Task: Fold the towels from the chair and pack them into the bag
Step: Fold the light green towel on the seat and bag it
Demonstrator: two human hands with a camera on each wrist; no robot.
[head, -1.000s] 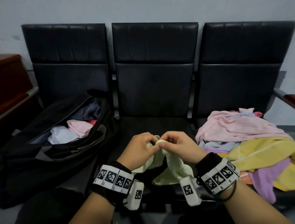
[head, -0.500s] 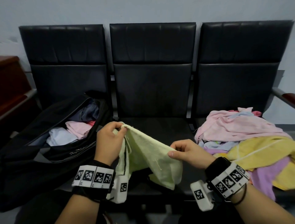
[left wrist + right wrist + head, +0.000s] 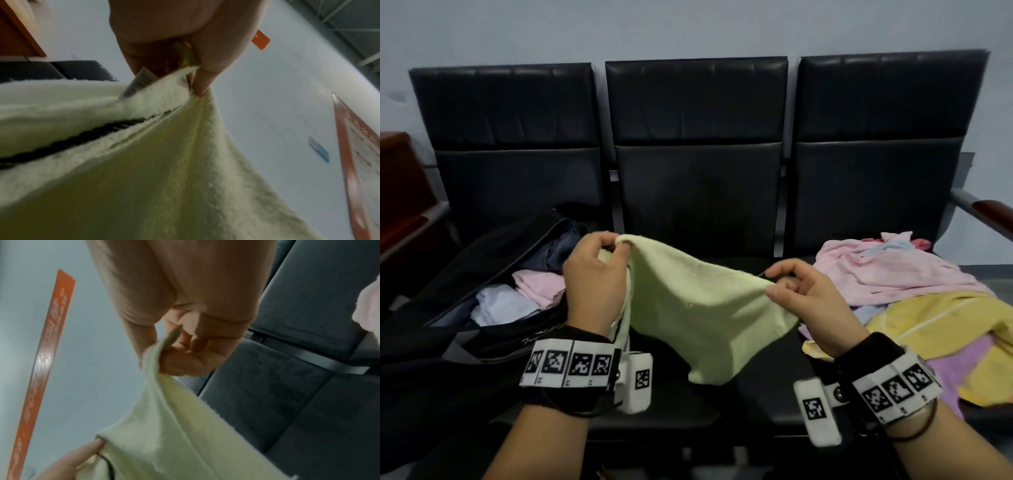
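Note:
A pale green towel hangs stretched between my two hands above the middle seat. My left hand pinches its upper left corner, seen close in the left wrist view beside a small label. My right hand pinches the opposite edge between thumb and fingers, shown in the right wrist view. The towel sags down between them. An open black bag lies on the left seat with folded pink, white and dark cloths inside. A heap of unfolded towels in pink, yellow and purple covers the right seat.
Three black padded seats stand in a row against a pale wall; the middle seat is bare behind the towel. A metal armrest with a wooden top sticks out at the right. Brown wooden furniture stands at the far left.
My hands were together on the bunched towel a second ago. They have drawn apart, the left up and left, the right to the right, spreading the towel open between them.

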